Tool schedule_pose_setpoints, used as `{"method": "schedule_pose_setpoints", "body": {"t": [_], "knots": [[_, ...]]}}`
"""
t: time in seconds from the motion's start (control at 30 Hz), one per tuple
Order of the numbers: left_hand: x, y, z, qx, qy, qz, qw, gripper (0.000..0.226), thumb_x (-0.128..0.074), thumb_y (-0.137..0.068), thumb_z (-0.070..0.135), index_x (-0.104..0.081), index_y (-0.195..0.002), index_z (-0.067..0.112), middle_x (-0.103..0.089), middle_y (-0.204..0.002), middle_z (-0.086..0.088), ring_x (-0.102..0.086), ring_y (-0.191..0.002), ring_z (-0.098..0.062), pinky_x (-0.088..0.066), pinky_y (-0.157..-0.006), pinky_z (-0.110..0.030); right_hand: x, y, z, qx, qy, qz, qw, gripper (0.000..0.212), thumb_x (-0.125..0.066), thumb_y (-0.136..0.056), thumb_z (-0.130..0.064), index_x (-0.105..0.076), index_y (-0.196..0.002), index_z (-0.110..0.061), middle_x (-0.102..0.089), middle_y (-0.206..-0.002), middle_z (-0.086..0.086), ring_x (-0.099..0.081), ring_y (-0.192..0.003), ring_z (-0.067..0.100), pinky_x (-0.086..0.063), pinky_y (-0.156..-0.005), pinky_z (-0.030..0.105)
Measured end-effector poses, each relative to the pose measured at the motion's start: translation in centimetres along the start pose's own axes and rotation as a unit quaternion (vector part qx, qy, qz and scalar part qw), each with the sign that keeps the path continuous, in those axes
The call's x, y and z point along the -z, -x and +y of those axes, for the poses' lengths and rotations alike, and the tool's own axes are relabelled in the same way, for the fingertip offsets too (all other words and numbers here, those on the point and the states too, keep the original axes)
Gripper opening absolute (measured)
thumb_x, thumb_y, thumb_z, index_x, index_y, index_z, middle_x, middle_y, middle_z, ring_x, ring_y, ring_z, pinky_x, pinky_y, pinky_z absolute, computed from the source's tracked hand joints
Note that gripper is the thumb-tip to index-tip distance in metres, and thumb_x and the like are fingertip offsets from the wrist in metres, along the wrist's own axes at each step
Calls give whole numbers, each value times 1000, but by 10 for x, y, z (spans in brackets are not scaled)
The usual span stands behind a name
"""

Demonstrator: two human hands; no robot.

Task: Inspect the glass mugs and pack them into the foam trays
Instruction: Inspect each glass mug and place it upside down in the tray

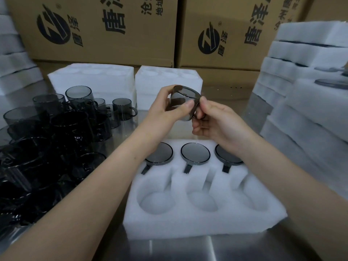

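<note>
Both forearms (75, 204) reach over the foam tray (178, 228); left hand (167, 112) curls around a tilted glass mug (183, 97), right hand (216, 123) pinches its handle; three packed mugs (195, 151) lie below the fingers.

The mug (185, 102) you hold is smoky grey see-through glass, browner where skin shows through it, and the three mugs (195, 152) in the white foam tray (203, 225) show the same grey with thin black rims. The loose mugs (56, 132) on your left run from pale grey to near black where they crowd together. Behind are brown cardboard boxes (98, 29) printed with a black logo and black characters, white foam stacks (301, 53), and a dull silver-grey table (188, 249).
</note>
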State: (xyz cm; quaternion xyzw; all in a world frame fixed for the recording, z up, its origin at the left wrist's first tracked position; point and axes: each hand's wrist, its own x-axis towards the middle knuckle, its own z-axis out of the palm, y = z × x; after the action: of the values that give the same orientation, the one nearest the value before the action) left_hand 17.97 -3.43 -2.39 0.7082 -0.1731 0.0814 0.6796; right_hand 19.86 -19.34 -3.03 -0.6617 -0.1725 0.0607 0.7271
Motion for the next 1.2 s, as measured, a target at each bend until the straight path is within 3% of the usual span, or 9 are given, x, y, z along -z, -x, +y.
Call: {"method": "schedule_pose_setpoints", "body": {"t": [0.17,0.27,0.4,0.5,0.67,0.87,1.0,1.1,1.2], "knots": [[-4,-1,1,25,-40,21,999,38,-51,-98,30,-39,-132,16,-60,-110,6,-58,-86,16,-44,-69,-3,2,2,-4,-5,-60,-24,998,28,-46,-93,-32,-55,-71,-16,-51,-64,3,-47,-62,17,-46,-62,28],[-2,-2,2,85,-42,28,995,41,-42,-98,46,-42,-130,19,-61,-122,-1,-59,-110,-11,-45,-94,-30,1,3,-2,33,-67,-48,996,27,-44,-97,-26,-58,-78,-14,-50,-66,2,-47,-62,16,-46,-59,28],[-3,-2,4,118,-53,38,991,53,-28,-99,55,-51,-127,17,-68,-111,-3,-65,-102,-17,-46,-98,-44,-2,5,1,80,-37,-58,994,26,-41,-101,-16,-64,-90,-10,-51,-66,-1,-49,-58,14,-46,-55,26],[-1,-2,4,122,-64,23,990,58,-21,-100,55,-57,-123,16,-73,-101,-5,-69,-94,-19,-48,-96,-42,-4,4,1,89,-26,-45,995,23,-45,-98,-15,-66,-90,-9,-49,-62,-2,-46,-53,12,-44,-51,25],[-1,0,4,107,-50,19,993,45,-39,-99,49,-46,-127,15,-65,-119,-6,-64,-106,-18,-46,-100,-44,0,2,-2,27,-60,-39,997,24,-46,-89,-31,-54,-77,-12,-38,-62,-1,-42,-56,17,-40,-59,27],[0,5,2,16,-33,23,999,39,-63,-92,18,-44,-127,16,-65,-111,-6,-62,-86,3,-47,-73,-10,7,0,-2,-12,-75,-47,996,37,-46,-88,-36,-47,-55,-19,-35,-66,1,-42,-62,18,-42,-61,24],[-2,5,1,-16,-68,32,997,46,-73,-83,10,-49,-122,11,-61,-120,-5,-58,-111,-12,-48,-91,-20,3,-4,3,-3,-30,21,999,53,-41,-101,-30,-43,-49,-19,-33,-52,-2,-41,-54,18,-41,-59,25],[-4,5,0,-20,-93,38,995,48,-78,-78,9,-49,-116,12,-62,-119,-2,-56,-113,-11,-46,-96,-25,0,-4,2,4,-17,69,997,39,-47,-100,-38,-49,-72,-11,-37,-46,-4,-42,-48,17,-41,-58,28],[-4,4,0,-2,-57,57,997,49,-78,-77,8,-49,-116,13,-64,-118,-1,-61,-106,-10,-48,-94,-23,2,-5,-1,-7,-111,105,988,46,-47,-99,-39,-56,-62,-13,-51,-53,-1,-46,-48,16,-45,-50,26]]}}
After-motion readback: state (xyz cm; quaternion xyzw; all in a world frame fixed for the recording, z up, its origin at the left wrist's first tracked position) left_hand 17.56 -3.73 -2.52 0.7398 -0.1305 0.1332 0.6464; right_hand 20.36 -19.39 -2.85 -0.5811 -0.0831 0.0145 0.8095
